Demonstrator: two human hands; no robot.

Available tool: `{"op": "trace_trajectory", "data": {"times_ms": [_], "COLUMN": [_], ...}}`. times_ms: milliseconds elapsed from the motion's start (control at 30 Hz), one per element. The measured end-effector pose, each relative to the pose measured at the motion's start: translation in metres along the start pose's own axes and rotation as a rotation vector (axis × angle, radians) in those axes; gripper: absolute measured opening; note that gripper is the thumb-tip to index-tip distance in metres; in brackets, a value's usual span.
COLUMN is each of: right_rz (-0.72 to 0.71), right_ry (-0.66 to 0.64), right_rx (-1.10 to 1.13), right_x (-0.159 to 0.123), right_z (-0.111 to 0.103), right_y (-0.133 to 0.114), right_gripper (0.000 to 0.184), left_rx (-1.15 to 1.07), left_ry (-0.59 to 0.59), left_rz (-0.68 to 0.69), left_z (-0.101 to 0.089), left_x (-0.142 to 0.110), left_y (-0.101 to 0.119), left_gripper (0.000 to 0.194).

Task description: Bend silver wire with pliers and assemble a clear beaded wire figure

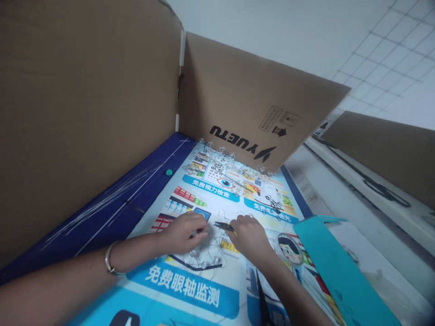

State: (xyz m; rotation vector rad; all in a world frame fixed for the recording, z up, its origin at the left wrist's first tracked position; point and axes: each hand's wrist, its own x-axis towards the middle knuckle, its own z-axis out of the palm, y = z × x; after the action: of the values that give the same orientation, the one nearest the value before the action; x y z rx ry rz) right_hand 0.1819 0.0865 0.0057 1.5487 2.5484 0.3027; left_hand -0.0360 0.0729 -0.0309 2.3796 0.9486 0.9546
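Observation:
My right hand (249, 234) is closed round a pair of small pliers (223, 225) with dark jaws and yellow handles. The jaws point left toward my left hand (186, 232). That hand is closed, thumb against the curled fingers; what it pinches, if anything, is too small to tell. Below and between the hands lie thin wire pieces with clear beads (200, 262), loosely tangled on a printed poster (234, 265). More fine wire loops lie just beyond the pliers.
Cardboard panels stand at the left (84, 90) and at the back (244, 90). Along the back panel's foot lies a pile of clear wire pieces (220, 156). Dark wire pieces (272, 203) lie at the right, near a teal folder (343, 271). A green cap (169, 172) sits on the blue surface.

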Motion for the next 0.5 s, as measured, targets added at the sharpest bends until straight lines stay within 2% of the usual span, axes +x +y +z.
{"op": "trace_trajectory", "data": {"times_ms": [300, 500], "right_rz": [-0.019, -0.018], "right_ry": [0.074, 0.156], "right_rx": [0.02, 0.066], "right_x": [-0.001, -0.006], "right_z": [0.016, 0.013], "right_y": [0.005, 0.007], "right_gripper": [0.014, 0.018], "left_rx": [-0.009, -0.028], "left_ry": [-0.023, -0.033], "left_rz": [-0.026, -0.052], "left_z": [-0.001, 0.0], "left_x": [0.001, 0.0], "left_y": [-0.001, -0.001], "left_gripper": [0.008, 0.007]}}
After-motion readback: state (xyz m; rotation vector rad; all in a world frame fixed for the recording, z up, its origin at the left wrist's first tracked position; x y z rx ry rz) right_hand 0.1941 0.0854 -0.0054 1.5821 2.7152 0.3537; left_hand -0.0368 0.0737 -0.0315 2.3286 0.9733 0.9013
